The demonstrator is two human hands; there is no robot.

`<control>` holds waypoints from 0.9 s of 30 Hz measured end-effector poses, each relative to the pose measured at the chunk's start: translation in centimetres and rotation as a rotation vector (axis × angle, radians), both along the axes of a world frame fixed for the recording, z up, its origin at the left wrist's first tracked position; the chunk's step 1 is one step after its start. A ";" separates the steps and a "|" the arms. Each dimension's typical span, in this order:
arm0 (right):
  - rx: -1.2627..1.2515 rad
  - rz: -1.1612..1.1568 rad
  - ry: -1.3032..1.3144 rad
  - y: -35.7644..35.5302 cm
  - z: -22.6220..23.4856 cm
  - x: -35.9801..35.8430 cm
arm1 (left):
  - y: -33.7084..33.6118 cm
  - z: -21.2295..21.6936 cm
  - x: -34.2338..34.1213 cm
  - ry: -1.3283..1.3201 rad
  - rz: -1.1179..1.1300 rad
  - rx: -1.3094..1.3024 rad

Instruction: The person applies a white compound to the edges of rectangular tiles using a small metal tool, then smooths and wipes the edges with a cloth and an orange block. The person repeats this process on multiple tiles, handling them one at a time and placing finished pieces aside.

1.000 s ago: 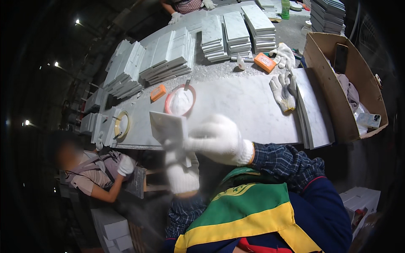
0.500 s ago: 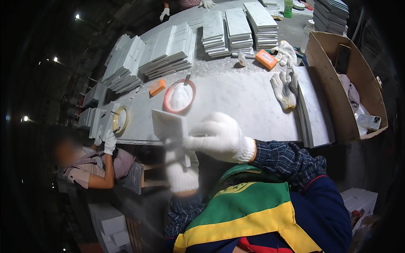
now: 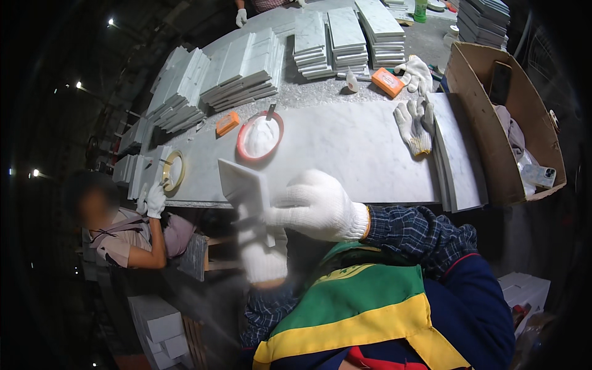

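Note:
In front of my chest, a flat white marble tile (image 3: 243,180) is held upright, tilted with its edge towards me. My left hand (image 3: 264,251), in a white knitted glove, grips the tile from below and behind, partly hidden by it. My right hand (image 3: 322,203), gloved too, is closed against the tile's right-hand edge. Whether its curled fingers hold something small is hidden. Just beyond the tile, a red bowl of white powder (image 3: 261,137) with a scraper blade stands on the marble slab (image 3: 345,148).
Stacks of marble tiles (image 3: 243,61) line the table's far side. Orange boxes (image 3: 387,82) and loose gloves (image 3: 414,125) lie nearer. A cardboard box (image 3: 533,142) stands at right. On the left a co-worker (image 3: 129,240) sits beside a yellow-rimmed bowl (image 3: 174,171).
My right hand has shifted slightly along the tile's edge. The whole view has moved a little, and the co-worker's gloved hands have shifted slightly to the left.

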State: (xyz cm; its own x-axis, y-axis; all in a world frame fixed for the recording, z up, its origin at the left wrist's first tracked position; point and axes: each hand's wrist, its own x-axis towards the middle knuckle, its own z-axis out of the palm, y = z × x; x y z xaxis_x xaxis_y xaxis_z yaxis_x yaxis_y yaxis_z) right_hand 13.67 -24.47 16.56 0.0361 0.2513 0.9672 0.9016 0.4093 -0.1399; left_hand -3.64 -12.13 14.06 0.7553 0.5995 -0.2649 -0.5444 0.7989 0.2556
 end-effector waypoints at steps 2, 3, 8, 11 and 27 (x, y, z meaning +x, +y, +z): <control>-0.013 -0.127 0.164 0.0 0.0 -0.1 | 0.1 -0.1 -0.3 0.075 -0.003 0.013; 0.013 -0.170 0.198 0.1 -0.1 0.1 | 0.0 0.0 -0.5 0.077 -0.022 0.099; 0.021 -0.084 0.136 0.4 -1.0 -0.3 | -0.4 0.4 -0.6 -0.026 -0.120 0.087; 0.056 -0.111 0.187 0.4 -0.9 -0.1 | -0.8 0.7 -0.6 0.082 -0.029 0.084; -0.004 -0.162 0.923 -0.6 -5.0 2.5 | -0.2 1.1 -0.5 0.032 -0.009 -0.034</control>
